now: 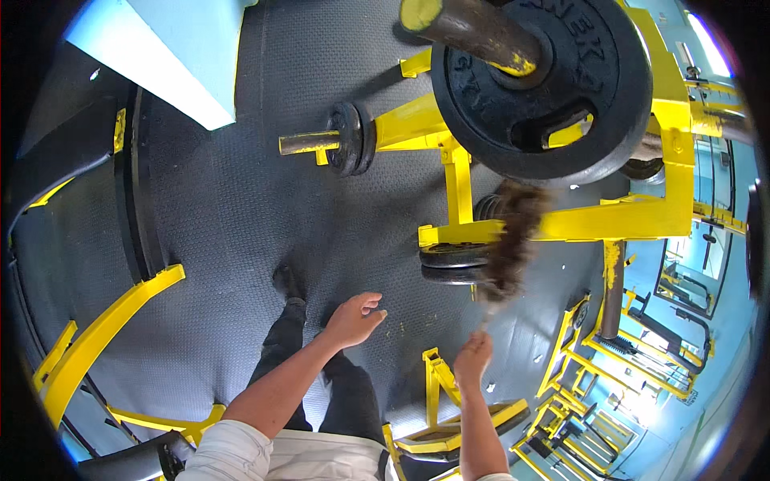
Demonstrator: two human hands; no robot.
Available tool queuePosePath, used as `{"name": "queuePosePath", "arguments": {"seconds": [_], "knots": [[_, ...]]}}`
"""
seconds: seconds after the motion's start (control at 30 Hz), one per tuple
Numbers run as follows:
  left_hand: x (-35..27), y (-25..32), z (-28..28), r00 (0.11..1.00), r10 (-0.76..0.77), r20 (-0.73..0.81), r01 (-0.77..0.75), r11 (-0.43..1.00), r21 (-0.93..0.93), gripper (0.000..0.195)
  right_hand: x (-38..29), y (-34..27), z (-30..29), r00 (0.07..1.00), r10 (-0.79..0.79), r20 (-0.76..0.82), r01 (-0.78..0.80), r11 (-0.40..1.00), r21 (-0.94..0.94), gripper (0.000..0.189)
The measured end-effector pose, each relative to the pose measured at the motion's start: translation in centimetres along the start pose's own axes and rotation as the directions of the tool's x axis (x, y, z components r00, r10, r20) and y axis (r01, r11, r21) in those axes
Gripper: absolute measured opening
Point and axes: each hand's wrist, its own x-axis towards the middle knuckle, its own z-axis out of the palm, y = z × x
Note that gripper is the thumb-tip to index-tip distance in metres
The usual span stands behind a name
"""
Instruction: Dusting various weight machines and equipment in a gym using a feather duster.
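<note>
My right hand grips the thin handle of a brown feather duster. The duster's fluffy head is blurred and overlaps a yellow steel beam of the weight rack; I cannot tell whether it touches the beam. Just above its tip hangs a large black weight plate on a worn metal peg. Smaller black plates sit below the beam, partly hidden by the duster. My left hand is held in front of my legs, loosely curled, with nothing in it.
Another yellow peg with small plates juts out over the black rubber floor. Padded yellow-framed equipment stands at the left, beside a pale blue pillar. More yellow machines and mirrors line the right.
</note>
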Motion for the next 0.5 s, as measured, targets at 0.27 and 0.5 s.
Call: {"name": "queuePosePath", "arguments": {"seconds": [0.27, 0.5], "knots": [[1.0, 0.9, -1.8, 0.994, 0.043, -0.097, -0.048, 0.998, -0.050, 0.047, 1.4, -4.7, -3.7, 0.902, -0.045, -0.430, 0.070, 0.997, 0.042, 0.020], [2.4, 3.3, -0.1, 0.980, 0.084, -0.178, -0.091, 0.995, -0.033, 0.044, 1.9, 5.3, -3.7, 0.938, -0.226, -0.261, 0.139, 0.939, -0.314, 0.020]]}}
